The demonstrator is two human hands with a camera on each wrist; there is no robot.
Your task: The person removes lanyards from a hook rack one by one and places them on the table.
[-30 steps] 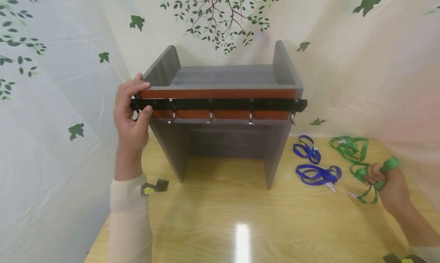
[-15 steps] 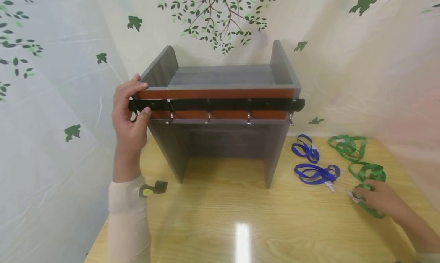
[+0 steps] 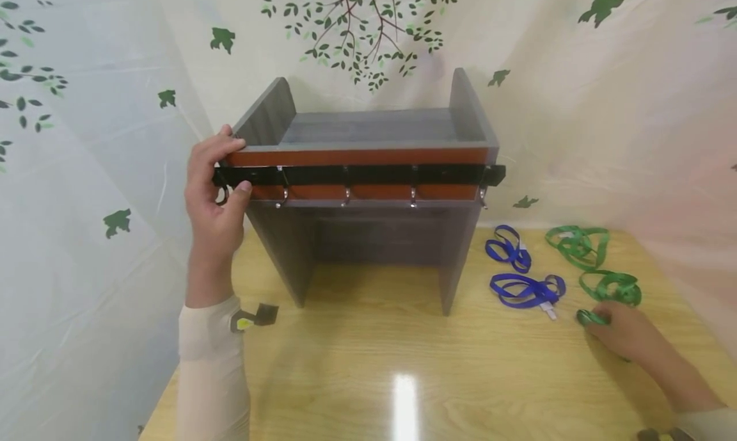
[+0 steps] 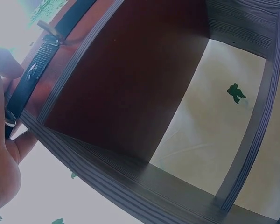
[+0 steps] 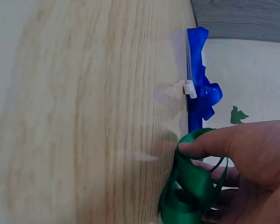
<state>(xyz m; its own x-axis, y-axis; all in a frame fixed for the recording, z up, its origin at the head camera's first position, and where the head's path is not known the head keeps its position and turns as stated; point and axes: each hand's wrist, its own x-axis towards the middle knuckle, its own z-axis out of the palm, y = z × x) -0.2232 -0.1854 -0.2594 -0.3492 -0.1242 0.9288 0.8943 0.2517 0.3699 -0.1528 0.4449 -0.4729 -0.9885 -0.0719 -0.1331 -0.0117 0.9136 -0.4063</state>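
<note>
My left hand (image 3: 215, 198) grips the left end of a black hook rail (image 3: 380, 175) and the corner of a grey wooden shelf unit (image 3: 460, 249), thumb in front, fingers over the top. The rail lies across the unit's red-brown front strip (image 3: 374, 156) and carries several silver hooks (image 3: 412, 198). In the left wrist view, fingers and thumb wrap the unit's corner by the rail (image 4: 37, 70). At the right of the table, my right hand (image 3: 627, 335) pinches a bunched green lanyard (image 5: 191, 186) between thumb and fingers, low over the wood.
Two blue lanyards (image 3: 526, 292) with white clips lie right of the shelf unit. Two more green lanyards (image 3: 578, 246) lie coiled beyond my right hand. The wooden table (image 3: 345, 364) runs up to a pale leaf-printed sheet (image 3: 553, 108) behind the unit.
My right hand has come down and toward me, from a green lanyard it held up to another nearer one, now bunched in its fingers. The left hand keeps its grip.
</note>
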